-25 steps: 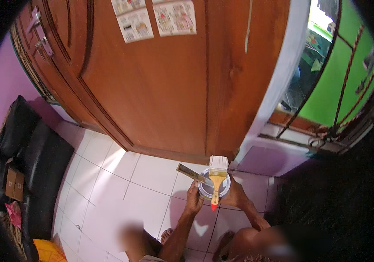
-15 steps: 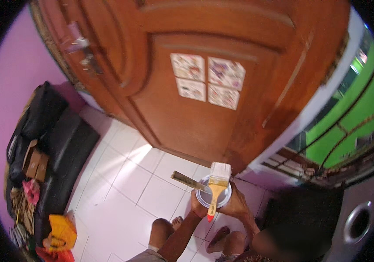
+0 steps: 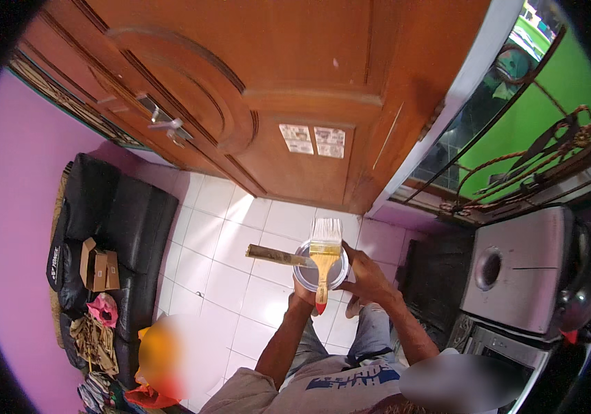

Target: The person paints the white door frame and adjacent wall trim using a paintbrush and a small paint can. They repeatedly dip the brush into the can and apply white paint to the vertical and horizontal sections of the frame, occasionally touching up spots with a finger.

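Between my hands is a round paint can [image 3: 301, 278] with pale paint inside, held in front of my body. My left hand [image 3: 303, 294] grips its left and near side, its fingers partly hidden below the rim. Around the right side is my right hand [image 3: 368, 278], closed against the can. Across the top lies a wide flat paintbrush [image 3: 324, 258], its white bristles pointing away and its yellow, red-tipped handle toward me. A flat wooden stick [image 3: 275, 255] reaches out of the can to the left, smeared with dried paint.
A brown panelled wooden door [image 3: 295, 62] with stickers stands ahead. On the left, a black sofa [image 3: 140, 214] bears an open cardboard box [image 3: 102, 269] and a pink item [image 3: 104, 310]. A grey appliance [image 3: 523, 276] and a barred window [image 3: 516, 145] are on the right.
My view has drawn back and shifted, so more of my legs, the sofa and the appliance show. The can, brush and stick stay in the same arrangement between my hands.
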Available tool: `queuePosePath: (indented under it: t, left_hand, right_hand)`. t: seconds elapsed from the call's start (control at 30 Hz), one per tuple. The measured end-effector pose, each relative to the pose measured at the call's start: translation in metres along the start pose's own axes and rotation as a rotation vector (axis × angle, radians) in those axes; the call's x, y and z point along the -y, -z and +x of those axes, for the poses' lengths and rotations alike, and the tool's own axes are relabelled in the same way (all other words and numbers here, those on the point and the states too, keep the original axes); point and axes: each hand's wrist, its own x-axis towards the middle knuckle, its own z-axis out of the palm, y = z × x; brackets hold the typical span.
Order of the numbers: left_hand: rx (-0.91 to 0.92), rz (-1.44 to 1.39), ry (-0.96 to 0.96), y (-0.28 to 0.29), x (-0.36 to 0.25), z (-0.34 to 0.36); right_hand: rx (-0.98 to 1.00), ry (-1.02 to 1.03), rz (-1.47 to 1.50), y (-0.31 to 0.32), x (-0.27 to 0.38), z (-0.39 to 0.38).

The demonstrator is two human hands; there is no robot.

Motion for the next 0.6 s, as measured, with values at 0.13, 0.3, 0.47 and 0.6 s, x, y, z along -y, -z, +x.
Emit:
queuePosePath:
  t: [0.13, 0.3, 0.47, 0.6]
  left_hand:
    - [0.228, -0.015, -0.108, -0.024, -0.004, -0.032]
    - [0.356, -0.083, -0.052, -0.096, -0.028, -0.078]
    - [0.536, -0.414, 0.048, -0.156, -0.037, -0.111]
    - [0.599, -0.532, 0.015, -0.185, -0.038, -0.133]
  right_hand:
    - [-0.042, 0.069, 0.028, 0.049, 0.018, -0.025]
    - [-0.243, 0.007, 0.048, 0.123, 0.091, -0.075]
    - [-0.452, 0.339, -0.089, 0.182, 0.155, -0.097]
    - [-0.468, 0.462, -0.225, 0.224, 0.180, -0.107]
